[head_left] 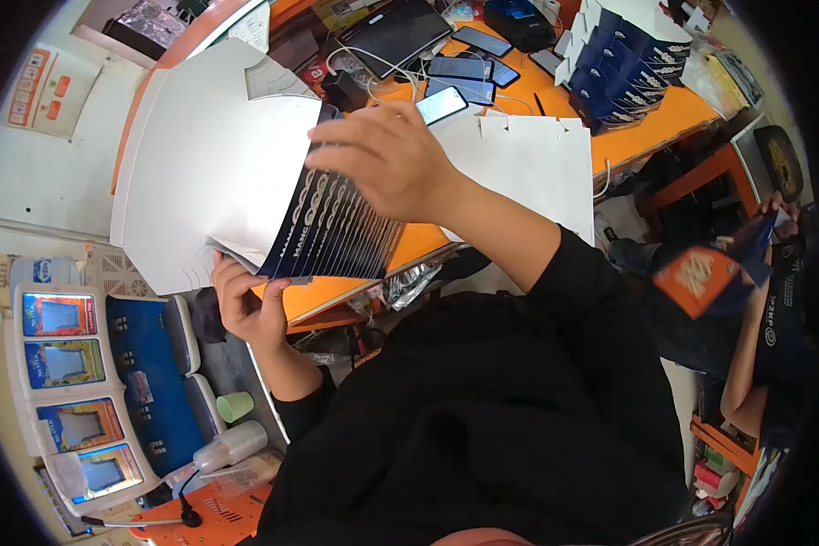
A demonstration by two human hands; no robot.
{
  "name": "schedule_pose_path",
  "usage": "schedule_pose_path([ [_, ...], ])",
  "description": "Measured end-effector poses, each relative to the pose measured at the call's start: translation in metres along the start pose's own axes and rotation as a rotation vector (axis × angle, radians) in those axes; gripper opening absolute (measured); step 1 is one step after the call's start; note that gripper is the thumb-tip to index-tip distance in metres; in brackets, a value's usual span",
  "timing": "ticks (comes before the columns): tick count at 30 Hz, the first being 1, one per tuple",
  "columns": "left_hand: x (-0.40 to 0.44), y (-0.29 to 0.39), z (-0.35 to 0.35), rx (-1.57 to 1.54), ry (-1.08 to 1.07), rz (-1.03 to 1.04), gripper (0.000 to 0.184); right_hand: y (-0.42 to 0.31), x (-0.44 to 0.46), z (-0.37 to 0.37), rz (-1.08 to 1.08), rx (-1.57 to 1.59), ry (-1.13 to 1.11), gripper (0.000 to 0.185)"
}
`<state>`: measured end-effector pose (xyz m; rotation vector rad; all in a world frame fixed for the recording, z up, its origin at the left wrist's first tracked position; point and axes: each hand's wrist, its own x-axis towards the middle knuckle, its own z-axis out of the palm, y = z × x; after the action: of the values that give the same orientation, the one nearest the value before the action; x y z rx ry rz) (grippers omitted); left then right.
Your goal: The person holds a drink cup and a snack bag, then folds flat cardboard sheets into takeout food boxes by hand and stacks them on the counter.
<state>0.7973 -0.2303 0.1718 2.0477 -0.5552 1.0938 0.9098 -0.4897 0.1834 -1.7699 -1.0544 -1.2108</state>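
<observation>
A fanned stack of dark blue printed cardboard sheets with white lettering stands over the orange table edge. Its white, unprinted face spreads to the left as a large cut-out shape with folded flaps. My left hand pinches the stack's lower corner between thumb and fingers. Over the upper part of the stack is my right hand, its fingers stretched out and slightly apart at the top edge. Whether those fingertips press on a sheet is hard to see. A flat white cardboard piece lies on the table beyond my right forearm.
Folded blue boxes are piled at the back right. Several phones, cables and a dark tablet lie at the back. A drink dispenser stands at left, near a green cup. Another person holds an orange-and-blue piece at right.
</observation>
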Motion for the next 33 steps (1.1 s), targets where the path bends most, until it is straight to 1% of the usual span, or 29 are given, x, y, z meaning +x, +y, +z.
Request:
schedule_pose_path([
  [1,-0.002,0.005,0.005,0.036,0.054,0.057,0.031,0.001,-0.003,-0.006,0.044,0.026,0.046,0.037],
  [2,-0.005,0.009,0.010,0.066,0.107,0.109,0.033,0.003,-0.011,-0.012,0.135,0.006,0.079,0.037],
  [3,-0.009,0.009,0.006,0.115,0.068,0.161,0.038,0.008,-0.024,-0.018,0.250,-0.048,0.011,0.035],
  [4,-0.012,0.015,0.012,0.103,0.114,0.178,0.037,0.015,-0.044,-0.024,0.361,-0.099,-0.056,0.034],
  [5,-0.014,0.021,0.016,0.097,0.164,0.195,0.036,0.025,-0.075,-0.030,0.512,-0.101,-0.328,0.035],
  [6,-0.018,0.024,0.016,0.168,0.191,0.240,0.032,0.035,-0.108,-0.038,0.659,-0.097,-0.602,0.037],
  [8,-0.028,0.031,0.015,0.136,0.144,0.358,0.029,0.038,-0.155,-0.071,0.713,-0.204,-1.165,0.045],
  [9,-0.030,0.034,0.016,0.123,0.121,0.419,0.027,0.033,-0.175,-0.092,0.728,-0.226,-1.154,0.049],
  [10,-0.027,0.044,0.028,0.024,0.148,0.449,0.023,0.028,-0.188,-0.110,0.738,-0.248,-1.145,0.053],
  [13,-0.034,0.058,0.040,-0.294,-0.154,0.317,0.024,0.017,-0.199,-0.148,0.749,-0.477,-1.265,0.058],
  [16,-0.031,0.057,0.074,-0.374,-0.237,0.257,0.025,0.027,-0.220,-0.163,0.837,-0.334,-1.286,0.054],
  [19,-0.018,0.062,0.096,-0.420,-0.397,0.247,0.028,0.037,-0.246,-0.171,0.788,-0.191,-1.213,0.045],
  [20,-0.017,0.064,0.106,-0.466,-0.415,0.225,0.027,0.039,-0.250,-0.172,0.759,-0.202,-1.179,0.035],
  [23,-0.012,0.071,0.131,-0.555,-0.563,0.180,0.028,0.045,-0.249,-0.172,0.762,-0.199,-1.209,0.027],
  [24,-0.010,0.074,0.137,-0.555,-0.641,0.145,0.028,0.046,-0.245,-0.173,0.811,-0.314,-1.296,0.020],
  [27,-0.002,0.086,0.157,-0.473,-0.791,0.009,0.032,0.033,-0.200,-0.174,0.807,-0.494,-1.034,0.015],
  [28,-0.002,0.085,0.167,-0.457,-0.807,0.015,0.037,0.035,-0.201,-0.176,0.741,-0.466,-0.908,0.017],
  [31,-0.008,0.085,0.209,-0.503,-0.822,0.005,0.045,0.025,-0.171,-0.179,0.786,-0.434,-1.003,0.020],
  [33,-0.023,0.079,0.240,-0.435,-0.852,0.059,0.050,0.025,-0.172,-0.175,0.827,-0.377,-0.990,0.020],
])
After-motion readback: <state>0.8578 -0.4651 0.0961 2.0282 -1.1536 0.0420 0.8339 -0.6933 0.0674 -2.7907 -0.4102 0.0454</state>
